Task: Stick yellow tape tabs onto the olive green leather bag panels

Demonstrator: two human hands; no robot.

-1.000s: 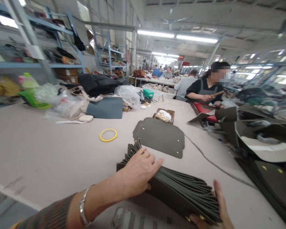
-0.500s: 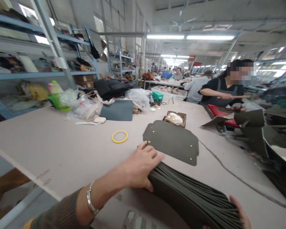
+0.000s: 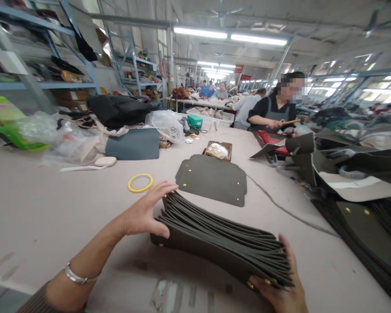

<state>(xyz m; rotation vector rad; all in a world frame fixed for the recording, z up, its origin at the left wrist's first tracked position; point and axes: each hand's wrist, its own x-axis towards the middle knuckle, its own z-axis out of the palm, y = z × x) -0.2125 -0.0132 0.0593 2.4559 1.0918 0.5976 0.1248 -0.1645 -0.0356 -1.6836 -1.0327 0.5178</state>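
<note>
A thick stack of dark olive panels (image 3: 218,234) stands on its long edge on the table, slightly fanned and curved. My right hand (image 3: 288,278) grips its right end, thumb and fingers on opposite faces. Around the left end is my left hand (image 3: 146,213), thumb near the front face and fingers spread over the top corner; it looks loosely cupped, not clamped. Beyond the stack, one flat olive panel (image 3: 211,178) with small yellow and white marks lies on the table. A roll of yellow tape (image 3: 140,183) lies behind my left hand.
Behind the flat panel sits a small brown box (image 3: 217,151) with a wrapped item. Plastic bags, a blue-grey sheet (image 3: 132,144) and a black bag are at the back left. More olive panels (image 3: 361,226) pile up at right. A cord crosses the table; a person works beyond.
The view has turned right. The stack now stands more upright and fully in sight. My left hand has moved to its left end and opened wider; more of my right hand shows.
</note>
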